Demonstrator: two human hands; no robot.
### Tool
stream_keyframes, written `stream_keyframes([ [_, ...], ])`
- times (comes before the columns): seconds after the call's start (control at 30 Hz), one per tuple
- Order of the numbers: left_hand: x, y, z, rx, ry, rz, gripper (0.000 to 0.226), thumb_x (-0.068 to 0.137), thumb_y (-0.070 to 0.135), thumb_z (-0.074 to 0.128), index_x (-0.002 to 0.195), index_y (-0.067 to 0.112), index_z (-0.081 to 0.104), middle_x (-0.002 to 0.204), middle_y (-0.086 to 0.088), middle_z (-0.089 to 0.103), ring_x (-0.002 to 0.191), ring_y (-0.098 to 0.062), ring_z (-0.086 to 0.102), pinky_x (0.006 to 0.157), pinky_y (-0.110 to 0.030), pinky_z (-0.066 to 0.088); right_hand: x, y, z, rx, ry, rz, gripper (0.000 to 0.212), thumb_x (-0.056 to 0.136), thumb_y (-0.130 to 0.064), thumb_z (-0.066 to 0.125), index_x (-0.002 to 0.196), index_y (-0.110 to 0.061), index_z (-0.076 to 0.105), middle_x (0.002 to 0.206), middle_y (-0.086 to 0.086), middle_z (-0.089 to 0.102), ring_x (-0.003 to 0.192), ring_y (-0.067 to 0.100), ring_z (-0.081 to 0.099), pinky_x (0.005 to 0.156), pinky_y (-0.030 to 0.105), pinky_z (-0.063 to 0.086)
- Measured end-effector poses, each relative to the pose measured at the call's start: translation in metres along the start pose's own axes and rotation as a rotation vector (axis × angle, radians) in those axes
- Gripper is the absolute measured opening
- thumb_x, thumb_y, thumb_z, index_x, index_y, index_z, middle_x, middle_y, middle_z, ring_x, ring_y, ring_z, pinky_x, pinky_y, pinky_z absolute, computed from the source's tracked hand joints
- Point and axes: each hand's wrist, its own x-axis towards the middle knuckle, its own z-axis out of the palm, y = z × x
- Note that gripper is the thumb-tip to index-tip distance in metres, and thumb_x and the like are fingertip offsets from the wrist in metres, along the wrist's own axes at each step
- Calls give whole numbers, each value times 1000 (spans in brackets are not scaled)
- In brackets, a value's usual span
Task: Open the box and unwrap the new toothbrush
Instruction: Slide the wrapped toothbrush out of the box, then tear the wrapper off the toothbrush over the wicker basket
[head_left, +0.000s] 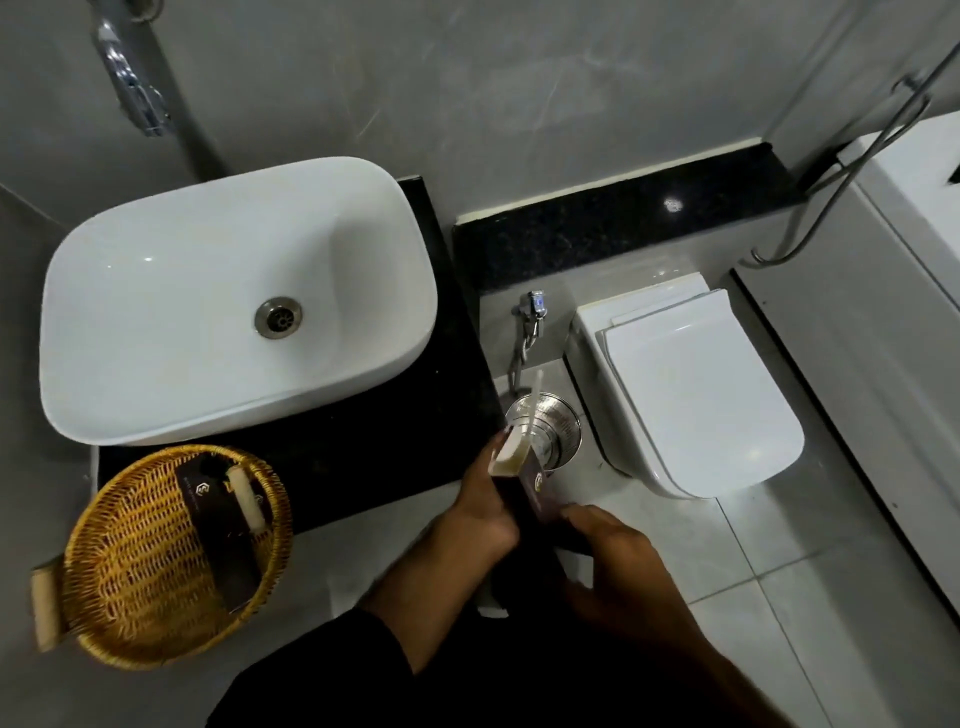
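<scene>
Two hands (483, 514) (618, 566) hold the opened box (535, 493), toothbrush (534, 400) protruding.

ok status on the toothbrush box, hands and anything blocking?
Left hand grips box, top flap open. Right hand at its lower end. Toothbrush sticks out, wrapper unclear. Nothing in the way; basket off left.
</scene>
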Motion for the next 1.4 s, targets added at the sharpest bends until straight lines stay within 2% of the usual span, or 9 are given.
stream_keyframes([
  [0.23,-12,19,-15,-197,203,68,30,97,26,48,68,19,46,34,6,42,21,-1,32,24,-10,20,44,28,-34,425,463,-17,54,84,-9,88,99,-57,70,101,-4,80,100,17,78,93,48,63],
  [0.4,-23,20,-28,-280,254,110,30,100,27,45,71,21,44,35,6,41,23,-1,34,23,-12,21,102,48,-56,481,580,-112,63,83,-10,88,106,-64,64,104,-29,75,102,2,75,94,32,61],
  [0.47,-24,17,-30,-307,268,104,32,100,26,45,69,20,42,35,5,41,23,-2,33,23,-11,20,126,65,-53,435,544,-62,59,83,-15,89,106,-65,66,100,-30,74,104,8,75,95,32,59],
  [0.57,-23,10,-29,-332,290,122,31,100,25,45,69,20,41,36,6,42,23,-2,33,22,-12,20,150,98,-45,262,416,20,60,74,-20,95,128,-24,70,117,-29,66,118,1,65,102,20,54],
  [0.73,-26,5,-34,-298,319,194,23,96,28,51,74,21,51,47,4,42,24,-3,35,23,-10,22,123,137,-30,209,318,317,110,72,-18,97,160,-5,32,162,18,41,147,37,43,117,55,43],
  [0.93,-36,16,-41,-80,334,236,33,91,32,62,64,18,49,42,5,42,27,-6,36,28,-10,22,79,110,-32,331,330,224,47,86,-17,86,127,-19,65,126,5,75,86,6,77,71,4,55],
  [1.2,-91,33,-63,62,232,277,39,73,48,72,86,13,62,54,-2,54,39,-10,48,37,-17,35,41,-61,-16,649,-300,-80,56,61,-55,96,110,-54,69,102,-6,82,92,12,81,79,19,62],
  [1.3,-112,40,-88,131,263,395,47,82,46,67,103,4,65,93,-20,68,79,-28,65,68,-29,49,34,-116,13,689,-304,-122,60,53,-69,92,107,-56,69,99,-10,83,89,8,81,73,17,62],
  [1.4,-131,43,-116,95,308,503,40,80,42,70,97,6,62,93,-19,64,75,-26,65,64,-30,51,27,-151,41,730,-134,-152,52,61,-82,79,99,-47,76,85,-6,84,77,9,81,65,22,63],
])
